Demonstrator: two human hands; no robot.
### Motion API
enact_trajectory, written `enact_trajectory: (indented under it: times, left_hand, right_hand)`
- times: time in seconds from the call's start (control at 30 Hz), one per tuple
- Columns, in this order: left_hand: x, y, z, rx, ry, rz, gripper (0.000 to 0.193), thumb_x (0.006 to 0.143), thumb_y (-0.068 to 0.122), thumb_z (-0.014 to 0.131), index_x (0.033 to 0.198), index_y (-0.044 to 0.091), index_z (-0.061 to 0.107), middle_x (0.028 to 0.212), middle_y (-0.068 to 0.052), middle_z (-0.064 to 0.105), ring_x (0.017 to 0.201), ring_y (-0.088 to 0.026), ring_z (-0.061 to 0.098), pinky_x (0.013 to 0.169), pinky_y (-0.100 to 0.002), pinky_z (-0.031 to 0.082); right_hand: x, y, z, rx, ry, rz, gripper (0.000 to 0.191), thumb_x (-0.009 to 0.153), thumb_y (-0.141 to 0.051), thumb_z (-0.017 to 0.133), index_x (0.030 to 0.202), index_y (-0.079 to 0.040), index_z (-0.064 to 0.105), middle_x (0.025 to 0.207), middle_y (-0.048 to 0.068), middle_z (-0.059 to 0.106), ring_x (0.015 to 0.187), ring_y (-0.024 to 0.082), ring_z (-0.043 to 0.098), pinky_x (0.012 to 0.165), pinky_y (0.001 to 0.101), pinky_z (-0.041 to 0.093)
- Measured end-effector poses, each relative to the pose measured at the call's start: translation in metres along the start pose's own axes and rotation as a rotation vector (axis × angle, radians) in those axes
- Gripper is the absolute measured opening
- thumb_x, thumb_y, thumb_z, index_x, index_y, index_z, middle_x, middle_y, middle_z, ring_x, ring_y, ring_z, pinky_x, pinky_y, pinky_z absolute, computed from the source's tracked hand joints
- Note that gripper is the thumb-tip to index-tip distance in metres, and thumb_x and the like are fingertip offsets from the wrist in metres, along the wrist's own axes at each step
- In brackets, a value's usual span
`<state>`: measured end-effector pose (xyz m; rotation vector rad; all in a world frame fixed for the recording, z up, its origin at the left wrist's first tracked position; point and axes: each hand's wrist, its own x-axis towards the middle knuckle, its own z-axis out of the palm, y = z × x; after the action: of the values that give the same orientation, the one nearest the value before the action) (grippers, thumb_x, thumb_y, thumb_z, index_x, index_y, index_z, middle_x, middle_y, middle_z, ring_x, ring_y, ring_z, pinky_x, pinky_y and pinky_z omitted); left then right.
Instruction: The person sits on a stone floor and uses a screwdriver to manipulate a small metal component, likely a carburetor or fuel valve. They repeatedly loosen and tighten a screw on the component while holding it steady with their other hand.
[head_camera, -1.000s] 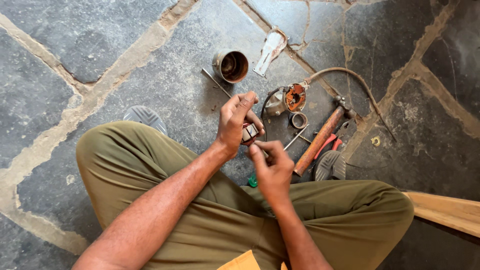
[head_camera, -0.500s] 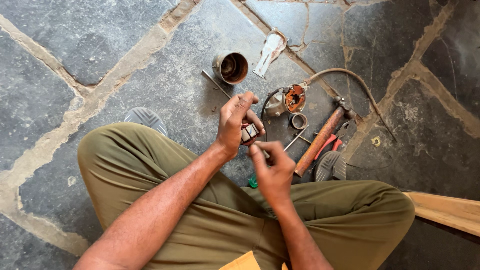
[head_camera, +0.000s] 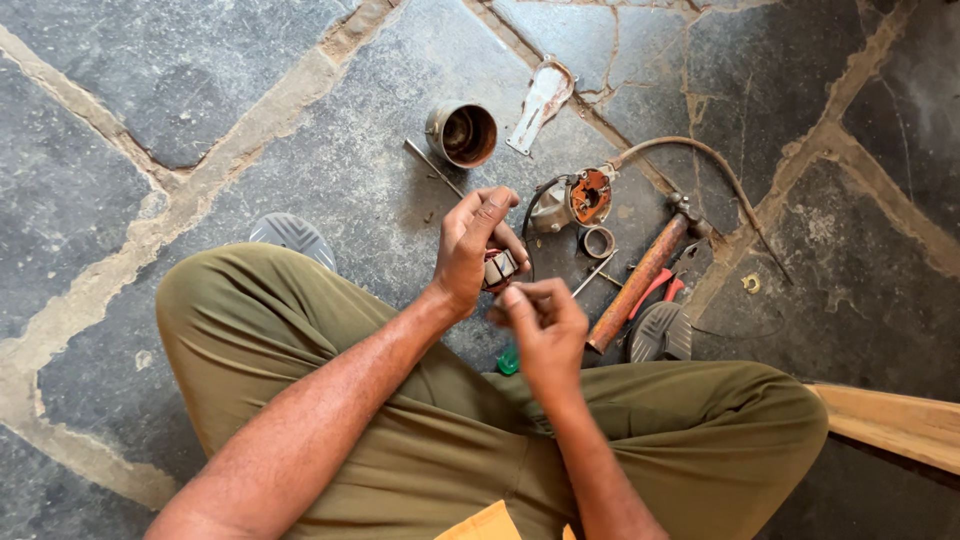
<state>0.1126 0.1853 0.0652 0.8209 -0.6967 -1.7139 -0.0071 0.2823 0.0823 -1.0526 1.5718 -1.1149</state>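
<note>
Little has shifted since the earlier frames: both hands keep their place over the knees at the middle of the frame, and only the right hand's fingers have curled slightly closer to the part held by the left.

At lower left, a knee in olive trousers (head_camera: 250, 330) fills the frame, with the toe of a grey sandal (head_camera: 292, 232) showing just above it on the dark stone floor (head_camera: 180, 70). Right of that, the left hand (head_camera: 472, 250) is curled, its thumb and fingers closed round a small cylindrical metal part (head_camera: 499, 267) with a reddish end, held just above the legs at centre frame. Above the left hand, in the upper middle, a rusty metal cup (head_camera: 464, 134) lies on its side, a thin metal rod (head_camera: 432, 166) beside it and a flat pale metal piece (head_camera: 541, 99) to its right.

Just below and right of the small part, the right hand (head_camera: 545, 325) has its fingertips pinched together, nearly touching the part; what they pinch, if anything, is too small to tell. A green object (head_camera: 509, 361) peeks from under this hand. Further right lie a housing with an orange inside (head_camera: 588, 196) and a curved cable (head_camera: 690, 155), a small metal ring (head_camera: 598, 241), a rusty-handled hammer (head_camera: 640, 282), red-handled pliers (head_camera: 660, 290) and a second sandal (head_camera: 660, 333). At the far right edge, a wooden plank (head_camera: 900, 425) runs past the other knee.
</note>
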Motion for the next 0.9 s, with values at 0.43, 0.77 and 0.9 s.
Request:
enact_trajectory:
  times: [0.43, 0.77, 0.9]
  left_hand:
    - [0.002, 0.003, 0.000, -0.006, -0.024, 0.002, 0.050, 0.101, 0.046, 0.060, 0.118, -0.001, 0.058, 0.066, -0.010, 0.066, 0.056, -0.015, 0.065, 0.053, -0.026, 0.051]
    - [0.005, 0.002, 0.006, 0.142, -0.108, -0.046, 0.056, 0.100, 0.053, 0.058, 0.123, 0.002, 0.058, 0.078, -0.009, 0.072, 0.068, -0.010, 0.065, 0.063, -0.024, 0.051]
    - [0.006, 0.003, 0.005, 0.202, -0.028, -0.159, 0.059, 0.098, 0.056, 0.059, 0.117, 0.000, 0.062, 0.068, -0.008, 0.070, 0.058, -0.010, 0.063, 0.055, -0.025, 0.049]
  right_hand:
    - [-0.002, 0.008, 0.006, -0.042, 0.040, -0.247, 0.014, 0.099, -0.011, 0.070, 0.105, -0.001, 0.063, 0.093, 0.015, 0.074, 0.080, 0.019, 0.075, 0.073, 0.0313, 0.062]
    - [0.007, 0.027, -0.011, 0.619, -0.006, 0.218, 0.009, 0.099, -0.010, 0.064, 0.101, -0.002, 0.060, 0.089, 0.015, 0.074, 0.072, 0.022, 0.074, 0.066, 0.0367, 0.065]
    - [0.004, 0.031, -0.005, 0.168, 0.012, -0.120, 0.011, 0.101, -0.008, 0.067, 0.103, 0.001, 0.061, 0.093, 0.015, 0.072, 0.078, 0.021, 0.075, 0.072, 0.0347, 0.065]
